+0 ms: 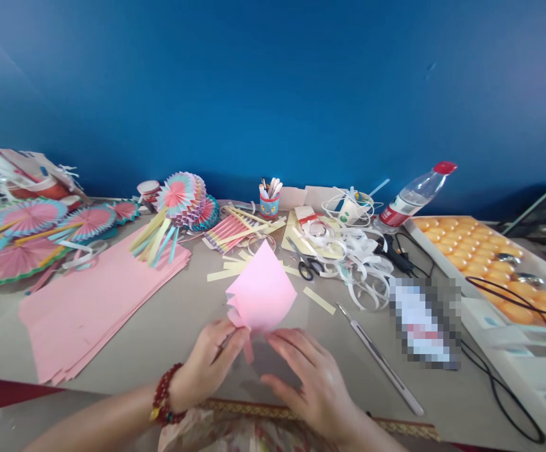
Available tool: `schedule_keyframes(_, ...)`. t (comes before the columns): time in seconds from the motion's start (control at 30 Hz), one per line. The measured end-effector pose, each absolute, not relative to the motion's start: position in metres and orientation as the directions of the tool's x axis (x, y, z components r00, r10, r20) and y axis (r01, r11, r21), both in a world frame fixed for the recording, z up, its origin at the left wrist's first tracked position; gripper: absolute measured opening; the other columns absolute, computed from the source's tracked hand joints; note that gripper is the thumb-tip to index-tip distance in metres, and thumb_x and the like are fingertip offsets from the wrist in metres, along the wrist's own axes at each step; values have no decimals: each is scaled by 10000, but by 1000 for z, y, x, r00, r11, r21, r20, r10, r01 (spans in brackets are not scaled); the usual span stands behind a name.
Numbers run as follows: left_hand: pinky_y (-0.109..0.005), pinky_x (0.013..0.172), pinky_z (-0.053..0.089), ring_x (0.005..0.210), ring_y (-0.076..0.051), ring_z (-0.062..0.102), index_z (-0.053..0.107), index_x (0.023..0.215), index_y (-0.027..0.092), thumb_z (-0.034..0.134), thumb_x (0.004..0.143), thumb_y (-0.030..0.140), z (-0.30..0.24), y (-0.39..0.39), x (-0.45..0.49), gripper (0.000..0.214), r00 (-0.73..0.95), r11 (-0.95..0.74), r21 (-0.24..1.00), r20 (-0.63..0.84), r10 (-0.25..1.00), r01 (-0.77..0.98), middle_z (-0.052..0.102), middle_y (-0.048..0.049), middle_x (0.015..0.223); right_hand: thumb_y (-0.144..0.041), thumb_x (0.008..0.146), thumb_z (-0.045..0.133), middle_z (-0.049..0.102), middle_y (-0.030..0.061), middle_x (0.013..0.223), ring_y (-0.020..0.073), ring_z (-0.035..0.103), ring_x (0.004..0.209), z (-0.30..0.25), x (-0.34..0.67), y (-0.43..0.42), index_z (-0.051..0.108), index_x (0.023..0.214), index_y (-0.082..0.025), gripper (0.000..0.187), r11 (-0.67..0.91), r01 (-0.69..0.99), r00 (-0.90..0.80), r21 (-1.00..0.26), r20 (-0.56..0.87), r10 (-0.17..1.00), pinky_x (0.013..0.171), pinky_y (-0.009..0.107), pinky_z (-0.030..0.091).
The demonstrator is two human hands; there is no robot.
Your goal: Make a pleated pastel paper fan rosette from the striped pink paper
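Observation:
A sheet of pink paper [264,285] stands raised in front of me, one corner pointing up and away. Along its left edge the paper is folded in several layers. My left hand [213,358] pinches its lower left part between thumb and fingers, and a narrow pink strip [248,349] hangs below that grip. At the lower right edge of the sheet, my right hand [317,376] has its fingers stretched out and its thumb apart. Its fingertips are at the paper, but whether they press on it I cannot tell. Short pale yellow strips [225,274] lie behind the sheet.
A pink paper stack [88,307] and pleated paper fans [32,220] lie left. Behind are a pen cup [269,204], scissors [308,267] and curled white strips [371,263]. To the right are a craft knife [386,361], a bottle [409,198], a black cable [494,370] and an orange-bump tray [470,248].

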State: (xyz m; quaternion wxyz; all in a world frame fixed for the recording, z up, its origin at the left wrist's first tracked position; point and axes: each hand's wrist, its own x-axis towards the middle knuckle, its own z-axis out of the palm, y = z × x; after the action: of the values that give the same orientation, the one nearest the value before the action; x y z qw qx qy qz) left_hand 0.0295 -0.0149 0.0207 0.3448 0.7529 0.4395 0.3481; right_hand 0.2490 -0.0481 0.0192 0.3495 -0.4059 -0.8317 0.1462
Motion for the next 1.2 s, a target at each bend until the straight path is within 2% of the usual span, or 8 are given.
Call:
schedule_keyframes(0.07, -299, 838, 529, 904, -191, 665, 655, 996, 161, 385, 962, 167, 29, -4, 19, 273, 463, -630, 605, 434, 773, 487, 722, -83, 923, -276, 913, 592, 690, 115, 1058, 223, 655, 937, 22, 257, -49, 585, 1232, -169, 337, 654, 579, -389, -486, 540, 746, 817, 341, 561)
schedule_keyframes(0.13, -379, 1011, 460, 1218, -241, 555, 505, 1324, 123, 374, 936, 119, 36, 9, 16, 410, 599, -759, 364, 468, 650, 539, 619, -151, 1294, -203, 887, 617, 684, 116, 1057, 229, 650, 952, 25, 263, -48, 573, 1248, -161, 366, 667, 611, -333, -426, 625, 706, 836, 357, 547)
schedule_keyframes(0.27, -402, 1034, 440, 1277, -248, 509, 428, 1404, 115, 380, 920, 70, 35, 25, 25, 489, 682, -745, 56, 362, 636, 665, 538, -135, 1411, -179, 822, 712, 660, 137, 1125, 268, 608, 1052, 29, 268, -41, 530, 1314, -165, 525, 638, 739, -283, -218, 758, 588, 887, 400, 501)
schedule_keyframes(0.37, -406, 1010, 448, 1271, -262, 511, 457, 1377, 99, 409, 932, 97, 24, 23, 36, 447, 746, -764, -52, 270, 609, 643, 532, -136, 1416, -228, 862, 680, 665, 125, 1161, 274, 580, 1086, 27, 266, -35, 569, 1276, -174, 433, 576, 810, -365, -109, 675, 641, 934, 406, 439)
schedule_keyframes(0.47, -416, 1009, 436, 1289, -271, 491, 487, 1344, 102, 444, 932, 118, 12, 18, 42, 415, 778, -780, -92, 211, 592, 619, 530, -141, 1414, -172, 932, 557, 700, 79, 1091, 232, 593, 992, 21, 264, -31, 634, 1158, -191, 239, 571, 816, -433, -89, 561, 706, 869, 370, 405)
schedule_keyframes(0.63, -423, 989, 429, 1269, -285, 494, 539, 1270, 100, 477, 931, 151, 1, 18, 43, 348, 806, -802, -111, 172, 566, 587, 548, -147, 1384, -184, 958, 529, 709, 55, 941, 197, 580, 859, 11, 266, -28, 665, 1046, -179, 162, 619, 779, -502, -98, 492, 711, 789, 344, 381)
schedule_keyframes(0.97, -380, 879, 472, 1017, -231, 592, 585, 1147, 138, 500, 949, 146, -2, 18, 25, 215, 831, -829, -123, 207, 516, 546, 629, -115, 1157, -126, 958, 478, 677, 66, 874, 200, 544, 814, -7, 285, -26, 673, 1061, -165, 224, 666, 740, -571, -95, 434, 697, 718, 313, 393)
schedule_keyframes(1.2, -366, 848, 480, 897, -209, 578, 605, 1017, 136, 460, 950, 100, -4, 8, 14, 164, 829, -856, 34, 233, 509, 516, 637, -83, 945, -136, 981, 409, 676, 74, 861, 192, 550, 804, -14, 295, -27, 663, 936, -157, 259, 686, 718, -605, -116, 384, 698, 726, 312, 412)
